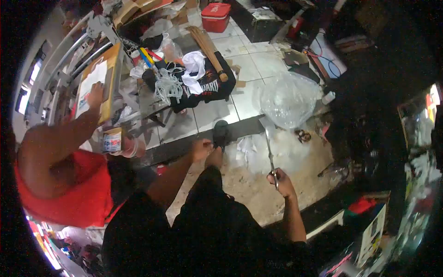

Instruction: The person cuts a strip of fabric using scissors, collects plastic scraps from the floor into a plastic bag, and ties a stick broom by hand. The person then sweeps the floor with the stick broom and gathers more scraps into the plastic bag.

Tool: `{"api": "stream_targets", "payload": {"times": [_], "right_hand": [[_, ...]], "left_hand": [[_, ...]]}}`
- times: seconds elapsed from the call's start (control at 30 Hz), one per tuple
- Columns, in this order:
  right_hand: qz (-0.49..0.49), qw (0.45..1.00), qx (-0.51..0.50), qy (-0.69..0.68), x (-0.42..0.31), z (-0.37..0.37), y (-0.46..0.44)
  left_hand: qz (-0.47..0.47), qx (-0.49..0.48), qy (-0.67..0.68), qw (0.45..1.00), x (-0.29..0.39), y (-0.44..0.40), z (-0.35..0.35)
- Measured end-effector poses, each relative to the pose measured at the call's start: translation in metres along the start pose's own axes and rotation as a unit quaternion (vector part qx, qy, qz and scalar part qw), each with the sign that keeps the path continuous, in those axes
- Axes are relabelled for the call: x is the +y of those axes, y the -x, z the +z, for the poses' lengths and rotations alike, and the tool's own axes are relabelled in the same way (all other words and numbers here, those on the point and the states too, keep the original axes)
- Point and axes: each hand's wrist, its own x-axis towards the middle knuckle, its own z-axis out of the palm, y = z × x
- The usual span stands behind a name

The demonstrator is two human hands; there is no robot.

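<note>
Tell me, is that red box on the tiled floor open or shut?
Shut: the red box has its lid lying across the top, with no gap showing. Whether anything is inside, I cannot tell.

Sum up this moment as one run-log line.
left hand: near dark shoe, contents unclear | right hand: holding scissors | plastic bag: on floor | co-worker's hand: at white sheet

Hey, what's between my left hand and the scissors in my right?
In the head view, from your left hand across to the scissors: your lower leg, then some crumpled white scraps on the floor.
</note>
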Motion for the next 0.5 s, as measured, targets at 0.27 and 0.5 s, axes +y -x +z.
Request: {"api": "stream_targets", "payload": {"times": [0.27, 0.5], "right_hand": [[0.146, 0.98, -0.086, -0.103, -0.03, -0.016, -0.274], [0.133, 0.973, -0.173, 0.075, -0.163, 0.007, -0.468]], "left_hand": [[-0.142, 0.248, 0.101, 0.953, 0.011, -0.376, -0.121], [-0.312, 0.233, 0.076, 0.918, -0.059, -0.577, -0.175]]}}
